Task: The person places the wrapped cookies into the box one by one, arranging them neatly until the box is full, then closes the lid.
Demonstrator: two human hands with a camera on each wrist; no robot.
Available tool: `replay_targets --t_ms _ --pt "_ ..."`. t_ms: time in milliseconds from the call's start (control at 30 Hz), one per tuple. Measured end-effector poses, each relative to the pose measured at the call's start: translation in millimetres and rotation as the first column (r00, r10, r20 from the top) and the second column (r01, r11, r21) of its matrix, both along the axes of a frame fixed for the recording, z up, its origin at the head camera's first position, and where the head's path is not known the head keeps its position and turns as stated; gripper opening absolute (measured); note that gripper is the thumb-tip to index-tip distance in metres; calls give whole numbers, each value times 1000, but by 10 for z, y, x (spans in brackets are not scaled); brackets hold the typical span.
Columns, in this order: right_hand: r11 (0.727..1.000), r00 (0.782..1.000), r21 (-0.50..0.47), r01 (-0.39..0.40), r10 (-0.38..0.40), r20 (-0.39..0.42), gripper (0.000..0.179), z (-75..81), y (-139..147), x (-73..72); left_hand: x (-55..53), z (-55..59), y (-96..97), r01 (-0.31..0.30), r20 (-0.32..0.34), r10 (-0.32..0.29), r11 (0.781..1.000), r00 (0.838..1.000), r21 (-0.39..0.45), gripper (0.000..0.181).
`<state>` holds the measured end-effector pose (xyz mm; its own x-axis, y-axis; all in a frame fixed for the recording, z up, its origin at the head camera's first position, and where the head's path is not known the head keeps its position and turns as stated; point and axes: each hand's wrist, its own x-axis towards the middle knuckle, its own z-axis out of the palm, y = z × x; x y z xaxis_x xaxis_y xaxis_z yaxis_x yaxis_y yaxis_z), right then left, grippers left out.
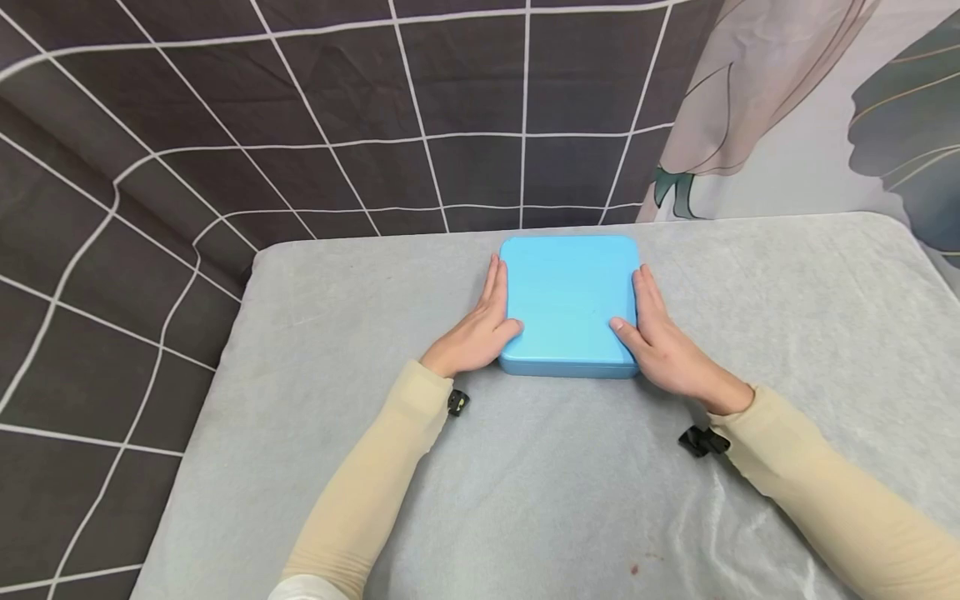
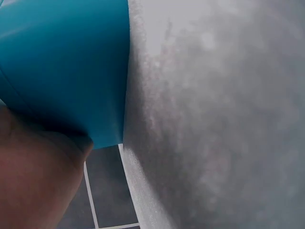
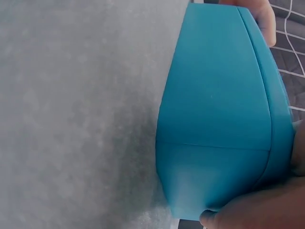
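Observation:
A square blue box [image 1: 570, 292] with rounded corners lies flat on the grey cloth near its far edge. On the box's left side my left hand [image 1: 478, 333] holds on, fingers straight along the wall and thumb over the lid's edge. My right hand [image 1: 669, 354] grips the opposite side in the same way, its thumb lying on top. In the right wrist view, a thin seam runs along the wall of the box [image 3: 214, 95] just below the lid. The left wrist view has the box's side [image 2: 71, 62] close up, beside the left hand [image 2: 38, 176].
A grey plush cloth [image 1: 337, 333] covers the table. Dark curtain with white grid lines [image 1: 465, 92] hangs behind and to the left; a leaf-patterned light curtain [image 1: 810, 142] hangs at the back right. Small black devices [image 1: 705, 441] sit at both wrists.

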<state>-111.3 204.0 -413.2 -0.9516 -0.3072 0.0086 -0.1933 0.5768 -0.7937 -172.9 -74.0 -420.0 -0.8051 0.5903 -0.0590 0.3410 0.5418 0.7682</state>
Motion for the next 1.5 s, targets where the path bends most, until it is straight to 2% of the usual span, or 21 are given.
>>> replay_targets --t_ms 333,567,833,1067,1300,1500 --pt "999 999 40 -24 22 41 75 32 15 -13 -13 16 4 14 14 -13 999 1000 -45 89" --pt "993 998 110 -39 33 60 78 98 38 -47 -38 61 0 21 6 -21 994 1000 -110 89" --pt "973 992 213 -84 63 106 98 236 140 -247 -141 147 -34 34 21 -31 982 999 -185 100" --pt "948 985 281 -146 114 129 110 349 215 -425 -268 144 -65 57 -5 -60 976 998 -211 115" --pt "930 983 331 -161 122 135 113 400 211 -472 -298 179 -106 55 -29 -63 971 998 -234 120" --pt "931 984 332 -151 109 140 114 386 220 -467 -285 182 -93 61 -21 -67 973 997 -224 120"
